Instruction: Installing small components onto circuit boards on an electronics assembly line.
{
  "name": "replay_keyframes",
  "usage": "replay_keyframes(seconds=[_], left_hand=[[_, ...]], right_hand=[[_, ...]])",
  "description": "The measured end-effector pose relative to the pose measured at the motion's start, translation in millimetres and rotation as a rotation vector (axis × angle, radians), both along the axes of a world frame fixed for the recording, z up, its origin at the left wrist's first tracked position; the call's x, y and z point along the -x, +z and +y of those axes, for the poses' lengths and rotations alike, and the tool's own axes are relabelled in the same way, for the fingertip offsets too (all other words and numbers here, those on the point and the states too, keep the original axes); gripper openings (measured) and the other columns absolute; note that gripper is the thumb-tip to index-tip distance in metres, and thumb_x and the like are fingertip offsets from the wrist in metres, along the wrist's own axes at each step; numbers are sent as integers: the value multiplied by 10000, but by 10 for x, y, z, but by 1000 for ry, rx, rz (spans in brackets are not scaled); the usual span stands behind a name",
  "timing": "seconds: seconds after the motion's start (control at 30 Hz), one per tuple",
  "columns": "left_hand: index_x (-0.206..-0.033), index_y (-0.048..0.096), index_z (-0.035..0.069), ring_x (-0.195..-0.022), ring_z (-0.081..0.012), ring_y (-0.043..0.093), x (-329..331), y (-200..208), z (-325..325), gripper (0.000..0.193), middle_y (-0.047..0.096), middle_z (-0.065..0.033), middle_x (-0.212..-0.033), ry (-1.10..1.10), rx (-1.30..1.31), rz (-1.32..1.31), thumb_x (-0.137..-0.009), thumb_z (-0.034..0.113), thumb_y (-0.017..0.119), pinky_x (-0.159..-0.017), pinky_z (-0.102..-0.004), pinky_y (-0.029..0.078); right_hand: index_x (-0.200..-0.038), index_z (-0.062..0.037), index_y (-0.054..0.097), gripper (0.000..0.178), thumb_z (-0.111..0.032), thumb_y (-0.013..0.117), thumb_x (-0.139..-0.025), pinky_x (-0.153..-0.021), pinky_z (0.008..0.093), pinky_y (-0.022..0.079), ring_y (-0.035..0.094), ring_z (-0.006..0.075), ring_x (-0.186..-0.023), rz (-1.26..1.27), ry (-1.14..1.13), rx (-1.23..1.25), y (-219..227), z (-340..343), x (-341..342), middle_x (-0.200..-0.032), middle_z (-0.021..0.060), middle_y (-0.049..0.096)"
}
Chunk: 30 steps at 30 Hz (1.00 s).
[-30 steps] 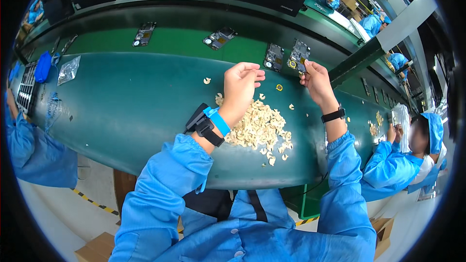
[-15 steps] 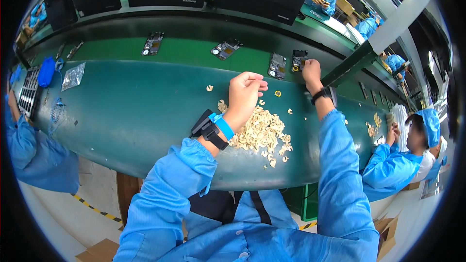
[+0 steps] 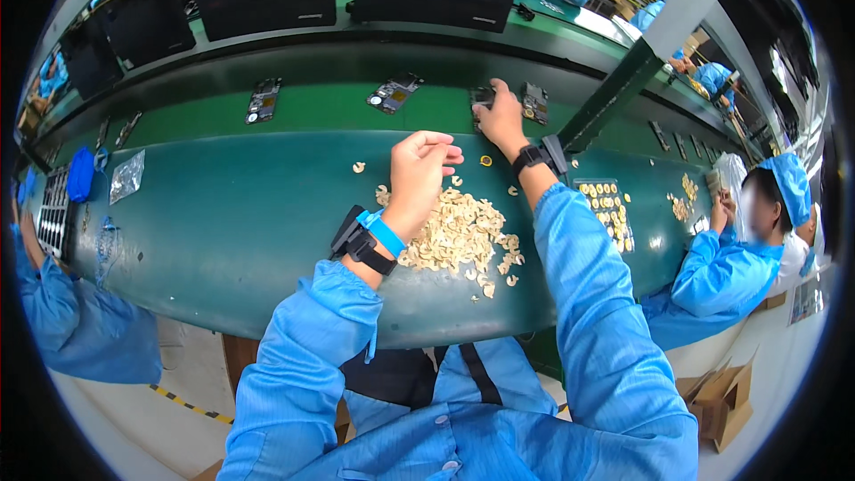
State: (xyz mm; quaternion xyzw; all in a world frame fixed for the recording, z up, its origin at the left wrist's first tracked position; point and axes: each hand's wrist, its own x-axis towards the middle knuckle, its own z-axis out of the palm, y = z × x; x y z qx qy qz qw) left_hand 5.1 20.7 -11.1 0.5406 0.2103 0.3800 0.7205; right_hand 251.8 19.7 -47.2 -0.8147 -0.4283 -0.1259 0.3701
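Note:
My right hand (image 3: 504, 121) reaches over the belt, its thumb and fingers closed on the edges of a dark circuit board (image 3: 482, 96). Another circuit board (image 3: 534, 105) lies just to the right of it. My left hand (image 3: 415, 176) hovers above a pile of small cream C-shaped pieces (image 3: 459, 236). Its fingers are bent and pressed together; what they hold, if anything, is too small to make out. Between the hands, a round yellow piece (image 3: 486, 161) rests on the green work surface (image 3: 223, 214). A single cream piece (image 3: 359, 167) lies left of my left hand.
Two more boards lie along the green belt (image 3: 325, 105). A tray of round yellow pieces (image 3: 607, 214) sits beside my right sleeve. A green post (image 3: 614, 98) rises right of my right hand. Co-workers sit at both sides; a clear bag (image 3: 127, 176) lies at the left.
My right hand has moved left from the rightmost board to the one beside it. The view has shifted, and the tray of yellow pieces now shows past my right sleeve. My left hand keeps its bent-finger pose.

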Motion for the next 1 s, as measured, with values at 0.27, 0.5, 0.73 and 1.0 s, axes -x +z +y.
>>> replay_keyframes(seconds=[0.27,0.5,0.73,1.0], left_hand=[[-1270,584,-102,-967,-247,740,20,23,-62,313,713,-199,-1086,34,-58,120,-1029,97,605,-775,-318,616],[-1224,583,-107,-990,-238,736,45,59,-7,223,708,-184,-1135,27,-16,-138,-1029,-21,519,-880,-342,630],[-1326,525,-117,-1013,-254,729,63,103,29,321,685,-217,-1191,127,-104,-173,-1013,-61,481,-888,-352,637],[-1204,653,-117,-1027,-230,720,95,17,64,315,701,-181,-1157,189,-200,-49,-944,-127,475,-864,-335,635]], right_hand=[[-1400,-60,519,575,103,687,-875,-794,300,556,646,181,-940,689,312,-385,606,-284,803,-1212,136,556],[-1097,32,712,210,-144,699,-983,-798,283,558,690,123,-911,684,586,-333,498,-790,790,-1019,83,746],[-1060,26,723,208,-88,730,-886,-819,385,555,662,325,-876,-223,608,28,335,-1222,570,-943,141,669],[-972,27,681,108,23,632,-876,-863,444,530,629,390,-943,-109,626,35,302,-1199,486,-967,195,652]])
